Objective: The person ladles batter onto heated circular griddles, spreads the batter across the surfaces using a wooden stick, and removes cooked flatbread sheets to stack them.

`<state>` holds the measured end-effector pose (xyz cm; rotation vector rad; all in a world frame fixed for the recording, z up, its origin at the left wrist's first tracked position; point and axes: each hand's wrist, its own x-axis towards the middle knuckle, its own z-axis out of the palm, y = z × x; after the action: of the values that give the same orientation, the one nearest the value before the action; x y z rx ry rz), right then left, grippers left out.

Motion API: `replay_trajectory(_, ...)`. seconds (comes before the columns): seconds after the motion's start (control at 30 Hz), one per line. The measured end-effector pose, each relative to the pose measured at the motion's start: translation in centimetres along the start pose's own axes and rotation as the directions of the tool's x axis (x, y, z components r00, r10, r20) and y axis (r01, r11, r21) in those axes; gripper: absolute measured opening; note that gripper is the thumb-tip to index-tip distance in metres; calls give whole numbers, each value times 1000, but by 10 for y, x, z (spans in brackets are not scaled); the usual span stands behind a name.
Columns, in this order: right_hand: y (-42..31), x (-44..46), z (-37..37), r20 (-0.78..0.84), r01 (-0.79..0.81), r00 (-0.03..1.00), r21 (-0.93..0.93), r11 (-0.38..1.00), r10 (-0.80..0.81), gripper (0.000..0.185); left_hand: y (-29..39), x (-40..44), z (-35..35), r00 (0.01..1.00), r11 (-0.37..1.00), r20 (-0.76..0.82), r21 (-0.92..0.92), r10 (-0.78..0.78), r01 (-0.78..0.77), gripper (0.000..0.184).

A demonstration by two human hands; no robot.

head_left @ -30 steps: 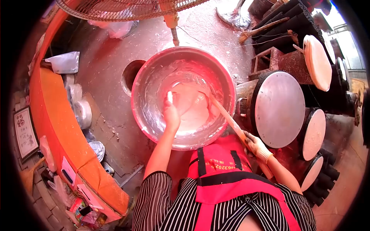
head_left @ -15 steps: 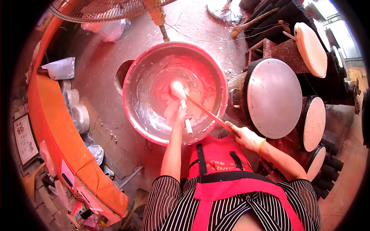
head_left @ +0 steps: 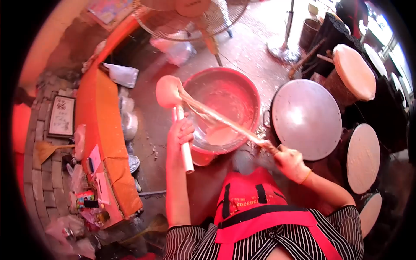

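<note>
My left hand (head_left: pixel 184 131) is closed around a white rod (head_left: pixel 186 156), whose far end carries a rounded, batter-coated lump (head_left: pixel 168 91) beyond the left rim of a large basin (head_left: pixel 256 97). A wooden stick (head_left: pixel 236 126) is gripped in my right hand (head_left: pixel 293 164), which has a yellow band at the wrist. The stick crosses over the basin, its tip against the lump. Sticky strands (head_left: pixel 198 108) hang below the stick. Inside the basin lies a pool of pale batter (head_left: pixel 221 135), and more is smeared on the walls.
A standing fan (head_left: pixel 190 19) is beyond the basin. Round metal griddle plates (head_left: pixel 307 119) stand on the right, one with a pale padded disc (head_left: pixel 354 71) behind it. An orange-covered counter (head_left: pixel 99 125) runs along the left, with wrapped stacks (head_left: pixel 128 123) beside it.
The lump has risen out of the basin and moved left past the rim. The stick has followed, with batter stretching from it. My view has also shifted, showing more of the left wall.
</note>
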<state>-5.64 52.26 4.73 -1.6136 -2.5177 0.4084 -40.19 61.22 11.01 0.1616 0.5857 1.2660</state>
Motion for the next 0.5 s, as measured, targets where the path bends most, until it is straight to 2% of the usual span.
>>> replay_trajectory(0.07, 18, 10, -15, -316, 104, 944, 14, 994, -95, 57, 37, -19, 41, 996, 971, 72, 233, 44, -59, 22)
replay_trajectory(0.13, 11, 27, -53, -546, 156, 828, 2, 988, -130, 51, 63, -42, 91, 980, 861, 113, 469, 163, -198, 21)
replay_trajectory(0.2, 7, 44, -65, -659, 127, 745, -14, 992, -105, 47, 96, -46, 112, 978, 774, 135, 597, 161, -210, 18)
replay_trajectory(0.3, -11, 71, -49, -700, 53, 709, -70, 996, -87, 48, 127, -21, 104, 997, 692, 43, 719, 58, -71, 13)
replay_trajectory(0.33, -14, 79, -36, -684, 33, 725, -90, 995, -86, 50, 137, -6, 98, 994, 825, -59, 554, -92, 109, 12)
replay_trajectory(0.37, -22, 82, -28, -661, 38, 743, -117, 992, -107, 54, 151, 11, 89, 955, 890, -133, 347, -264, 295, 12)
replay_trajectory(0.4, -23, 75, -20, -624, 14, 776, -125, 992, -90, 54, 161, 29, 77, 881, 879, -169, 117, -442, 463, 12)
replay_trajectory(0.43, -19, 63, -9, -584, -9, 809, -135, 991, -72, 55, 161, 45, 67, 810, 816, -116, 0, -575, 579, 13)
replay_trajectory(0.5, -1, 28, 8, -532, -25, 846, -117, 993, -42, 58, 155, 62, 55, 749, 758, -143, -16, -647, 652, 11)
